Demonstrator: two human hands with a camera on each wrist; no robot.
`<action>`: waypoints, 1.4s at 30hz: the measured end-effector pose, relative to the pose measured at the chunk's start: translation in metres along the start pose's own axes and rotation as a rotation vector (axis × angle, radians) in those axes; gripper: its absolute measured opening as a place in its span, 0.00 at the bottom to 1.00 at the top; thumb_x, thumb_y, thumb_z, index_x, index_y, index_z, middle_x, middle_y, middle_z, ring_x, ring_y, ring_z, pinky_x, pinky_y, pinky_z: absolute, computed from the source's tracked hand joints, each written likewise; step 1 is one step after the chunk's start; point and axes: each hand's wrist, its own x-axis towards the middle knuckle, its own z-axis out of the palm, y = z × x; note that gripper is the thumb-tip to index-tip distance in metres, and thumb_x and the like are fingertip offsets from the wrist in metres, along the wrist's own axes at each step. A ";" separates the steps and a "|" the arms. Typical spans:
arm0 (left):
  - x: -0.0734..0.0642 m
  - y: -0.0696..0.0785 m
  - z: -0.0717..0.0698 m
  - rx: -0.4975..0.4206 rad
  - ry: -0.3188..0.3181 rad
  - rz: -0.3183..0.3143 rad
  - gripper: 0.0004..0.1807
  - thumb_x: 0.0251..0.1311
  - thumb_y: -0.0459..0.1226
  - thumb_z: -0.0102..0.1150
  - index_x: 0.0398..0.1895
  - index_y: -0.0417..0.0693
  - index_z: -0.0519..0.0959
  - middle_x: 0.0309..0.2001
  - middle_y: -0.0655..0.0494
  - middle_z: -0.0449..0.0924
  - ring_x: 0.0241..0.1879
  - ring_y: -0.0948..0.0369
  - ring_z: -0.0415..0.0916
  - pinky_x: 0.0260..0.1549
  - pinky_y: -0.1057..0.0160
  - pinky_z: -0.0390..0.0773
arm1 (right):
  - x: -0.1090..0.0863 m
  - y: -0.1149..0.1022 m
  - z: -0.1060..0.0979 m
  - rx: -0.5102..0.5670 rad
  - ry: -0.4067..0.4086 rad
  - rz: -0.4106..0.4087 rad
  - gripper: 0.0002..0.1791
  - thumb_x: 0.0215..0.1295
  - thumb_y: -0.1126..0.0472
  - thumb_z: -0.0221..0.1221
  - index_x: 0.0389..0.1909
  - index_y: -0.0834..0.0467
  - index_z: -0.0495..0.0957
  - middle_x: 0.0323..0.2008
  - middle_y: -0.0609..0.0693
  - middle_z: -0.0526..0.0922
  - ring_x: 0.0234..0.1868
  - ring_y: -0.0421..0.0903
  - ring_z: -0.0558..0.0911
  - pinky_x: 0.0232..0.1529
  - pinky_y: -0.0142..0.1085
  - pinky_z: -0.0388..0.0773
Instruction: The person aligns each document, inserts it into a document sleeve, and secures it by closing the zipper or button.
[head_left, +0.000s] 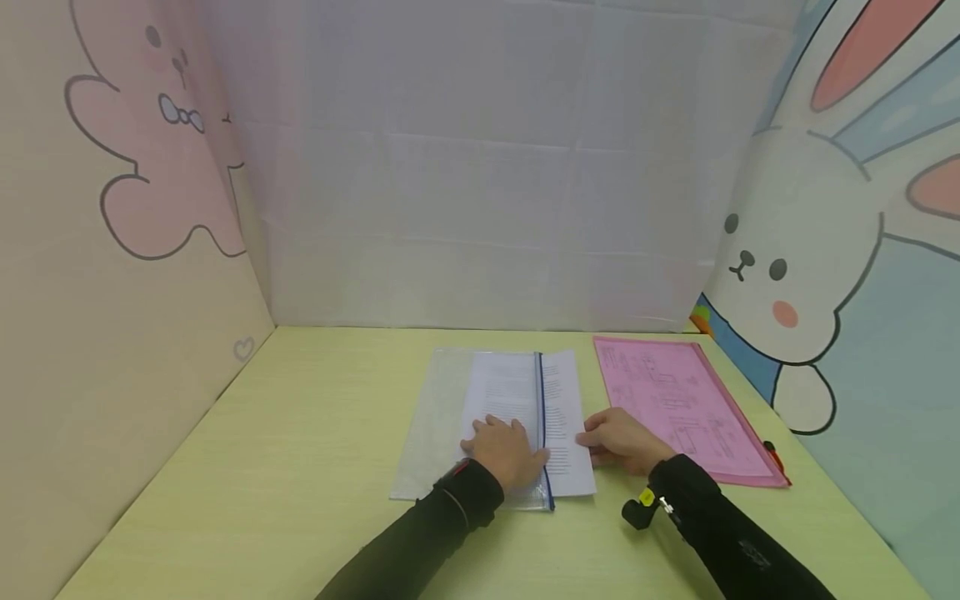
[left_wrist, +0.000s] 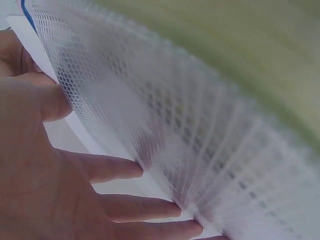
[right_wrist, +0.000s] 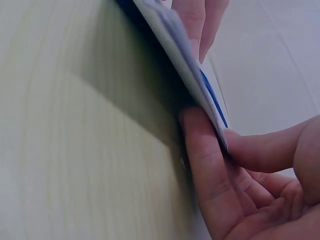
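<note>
A clear mesh zip pouch [head_left: 431,425] with a dark blue zip edge [head_left: 542,400] lies on the table. Printed white paper sheets [head_left: 567,417] are partly inside it and stick out past the zip on the right. My left hand [head_left: 505,450] rests on the pouch with its fingers spread; in the left wrist view those fingers [left_wrist: 145,207] touch the mesh. At the right edge of the sheets is my right hand [head_left: 618,442]. In the right wrist view, its thumb [right_wrist: 260,150] and forefinger pinch the edge of the paper.
To the right lies a pink pouch [head_left: 667,400] with printed sheets showing through, a small red and black tag at its lower right corner. A white curtain [head_left: 480,183] hangs behind the pale table [head_left: 300,467]. Cartoon-printed panels [head_left: 810,250] stand at both sides.
</note>
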 end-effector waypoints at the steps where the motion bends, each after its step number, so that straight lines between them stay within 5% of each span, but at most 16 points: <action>1: 0.001 0.000 0.001 0.001 0.004 -0.001 0.42 0.65 0.68 0.50 0.69 0.46 0.75 0.67 0.31 0.70 0.67 0.36 0.67 0.53 0.33 0.75 | 0.000 0.000 0.000 -0.001 0.002 0.000 0.23 0.68 0.69 0.62 0.60 0.75 0.71 0.45 0.60 0.81 0.37 0.48 0.81 0.38 0.39 0.83; 12: -0.005 -0.002 -0.004 0.019 -0.014 0.006 0.43 0.65 0.69 0.49 0.70 0.47 0.74 0.67 0.32 0.70 0.67 0.36 0.68 0.53 0.34 0.75 | 0.005 0.007 -0.005 -0.034 -0.019 -0.021 0.09 0.67 0.71 0.62 0.44 0.71 0.77 0.37 0.56 0.80 0.33 0.47 0.81 0.33 0.37 0.81; 33: -0.004 -0.004 -0.005 0.014 -0.012 0.017 0.43 0.65 0.68 0.49 0.70 0.47 0.73 0.68 0.31 0.69 0.68 0.36 0.67 0.54 0.34 0.75 | 0.004 -0.008 0.009 -0.175 0.044 -0.044 0.20 0.66 0.68 0.64 0.56 0.74 0.77 0.41 0.57 0.83 0.34 0.46 0.82 0.36 0.37 0.82; 42: -0.004 -0.003 -0.004 0.018 -0.015 0.021 0.44 0.66 0.68 0.48 0.71 0.46 0.72 0.68 0.31 0.69 0.67 0.34 0.66 0.53 0.33 0.75 | 0.005 -0.007 0.010 -0.135 0.010 -0.046 0.18 0.66 0.65 0.65 0.51 0.73 0.77 0.40 0.58 0.84 0.33 0.47 0.83 0.37 0.39 0.84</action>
